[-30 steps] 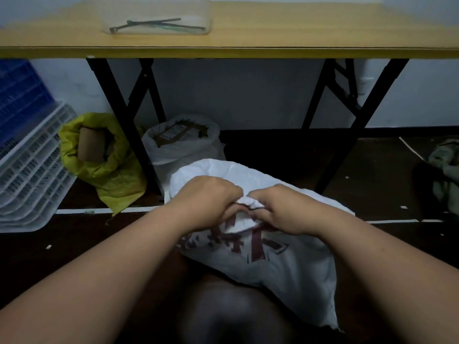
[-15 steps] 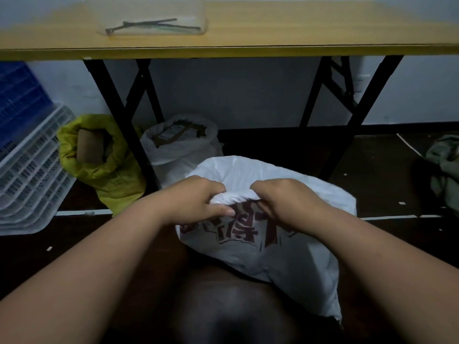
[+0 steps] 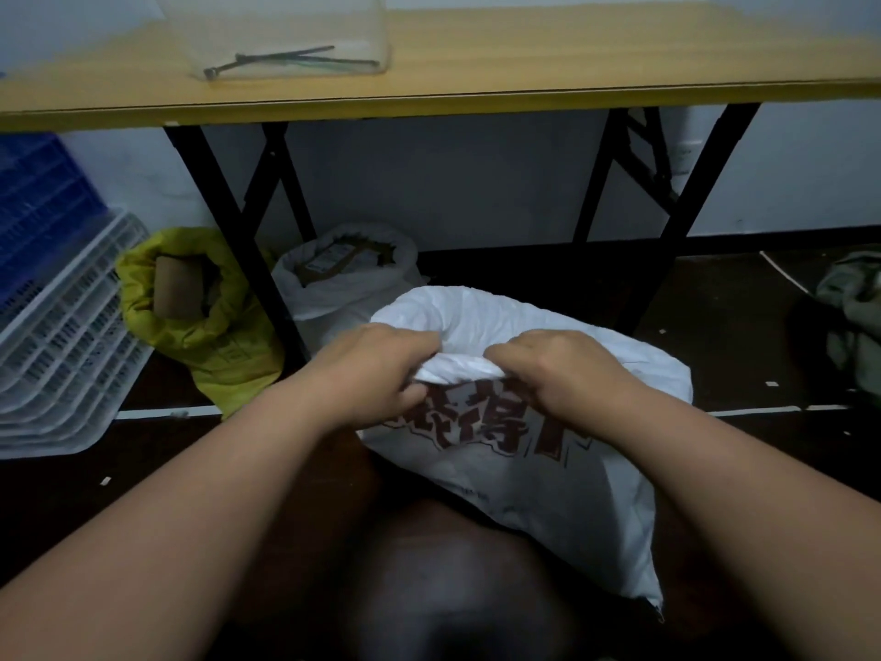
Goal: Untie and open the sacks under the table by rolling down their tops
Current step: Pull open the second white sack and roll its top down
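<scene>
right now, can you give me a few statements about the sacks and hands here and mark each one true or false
1. Both hands, left hand and right hand, grip the top of the white printed sack. True.
2. The yellow sack is tied shut. False: its top is open and a brown roll shows inside.
3. The white sack at the back stands open. True.
4. The clear container sits on the floor. False: it stands on the table.
</scene>
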